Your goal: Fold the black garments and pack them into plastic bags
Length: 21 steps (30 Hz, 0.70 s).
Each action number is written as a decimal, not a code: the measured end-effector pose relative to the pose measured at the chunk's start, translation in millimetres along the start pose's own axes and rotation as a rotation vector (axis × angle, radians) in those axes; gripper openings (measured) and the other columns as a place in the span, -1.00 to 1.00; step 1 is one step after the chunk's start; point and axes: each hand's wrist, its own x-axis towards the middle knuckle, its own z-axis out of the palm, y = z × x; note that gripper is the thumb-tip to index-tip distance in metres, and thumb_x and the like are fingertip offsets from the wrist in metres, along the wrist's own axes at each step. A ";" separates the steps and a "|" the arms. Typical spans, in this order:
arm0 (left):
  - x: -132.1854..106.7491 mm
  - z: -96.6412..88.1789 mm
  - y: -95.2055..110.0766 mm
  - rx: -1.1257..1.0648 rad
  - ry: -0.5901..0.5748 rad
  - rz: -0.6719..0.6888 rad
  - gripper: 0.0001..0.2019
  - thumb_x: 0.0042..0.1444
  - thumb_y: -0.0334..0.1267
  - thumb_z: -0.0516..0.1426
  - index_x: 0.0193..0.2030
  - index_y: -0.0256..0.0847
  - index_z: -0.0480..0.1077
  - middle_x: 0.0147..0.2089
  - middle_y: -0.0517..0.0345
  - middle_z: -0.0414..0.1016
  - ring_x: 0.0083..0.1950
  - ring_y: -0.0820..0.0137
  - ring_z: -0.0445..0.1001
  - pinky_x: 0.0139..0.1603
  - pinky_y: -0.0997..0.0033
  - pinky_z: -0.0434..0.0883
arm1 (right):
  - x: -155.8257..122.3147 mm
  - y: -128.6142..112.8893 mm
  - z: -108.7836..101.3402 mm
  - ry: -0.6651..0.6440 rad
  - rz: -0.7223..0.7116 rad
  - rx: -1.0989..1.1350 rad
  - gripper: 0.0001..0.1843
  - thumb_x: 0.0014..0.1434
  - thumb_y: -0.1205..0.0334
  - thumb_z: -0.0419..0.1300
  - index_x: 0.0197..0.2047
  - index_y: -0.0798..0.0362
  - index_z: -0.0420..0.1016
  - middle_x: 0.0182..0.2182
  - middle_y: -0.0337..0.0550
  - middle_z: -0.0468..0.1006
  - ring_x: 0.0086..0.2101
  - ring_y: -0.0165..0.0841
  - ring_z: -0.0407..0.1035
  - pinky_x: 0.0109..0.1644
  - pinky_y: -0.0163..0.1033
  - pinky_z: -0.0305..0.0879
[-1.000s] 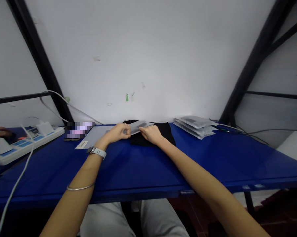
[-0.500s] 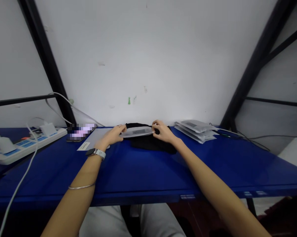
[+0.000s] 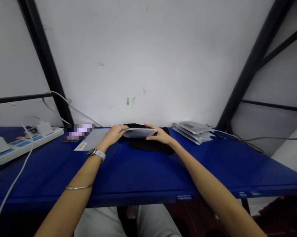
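At the far middle of the blue table (image 3: 143, 171), both my hands hold a flat grey plastic pouch (image 3: 139, 132) level just above a folded black cloth (image 3: 150, 144). My left hand (image 3: 115, 133), with a watch on its wrist, pinches the pouch's left end. My right hand (image 3: 159, 135) grips the right end with fingers stretched along its edge. The pouch lies nearly horizontal, its flat face up.
A stack of similar grey pouches (image 3: 192, 131) lies to the right by the wall. A sheet of paper (image 3: 92, 140) and a blurred phone (image 3: 78, 131) lie to the left. A white power strip (image 3: 20, 144) with plugs and cables sits at the far left. Black shelf struts stand on both sides.
The pouch went from tilted and held close together to flat and level over the black cloth. My hands moved apart to its two ends; my right hand shifted right.
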 end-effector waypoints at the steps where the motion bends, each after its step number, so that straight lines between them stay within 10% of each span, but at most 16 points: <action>1: 0.6 0.3 1.7 -0.011 0.005 0.003 -0.73 0.27 -0.19 -0.06 -0.21 -0.14 0.47 -0.21 0.15 0.56 -0.18 0.35 0.47 -0.18 0.44 0.31 | 0.5 -4.0 1.4 -0.039 0.009 0.030 -0.35 0.01 0.10 0.32 0.19 -0.11 0.34 0.12 -0.14 0.41 0.02 -0.20 0.34 0.02 -0.06 0.40; 6: 1.3 4.4 6.9 0.026 0.169 -0.050 -0.67 0.27 -0.16 -0.03 0.14 -0.08 0.33 0.11 0.11 0.45 0.11 0.30 0.39 0.14 0.32 0.26 | 0.2 -25.0 -8.1 0.093 0.063 -0.047 -0.62 0.16 0.16 0.15 0.05 -0.04 0.49 -0.03 -0.13 0.53 -0.09 -0.20 0.42 -0.08 -0.07 0.44; 13: -3.9 18.1 0.2 0.279 -0.005 -0.079 -0.65 0.24 -0.23 0.01 0.14 -0.16 0.33 0.15 -0.04 0.38 0.13 0.18 0.34 0.15 0.18 0.26 | -32.6 -33.5 -111.6 0.720 0.133 -0.824 -0.38 0.11 0.44 -0.10 0.25 0.07 0.26 0.17 -0.02 0.34 0.16 -0.18 0.18 0.21 0.02 0.13; 21: -6.9 35.7 -11.2 0.184 -0.183 -0.143 -0.57 0.26 0.00 -0.07 0.17 -0.07 0.34 0.23 0.03 0.35 0.24 0.18 0.28 0.18 0.19 0.21 | -87.7 25.1 -164.6 0.319 0.545 -1.214 -0.45 0.11 0.44 -0.05 0.17 0.08 0.37 0.05 0.15 0.40 0.11 -0.03 0.19 0.09 0.11 0.20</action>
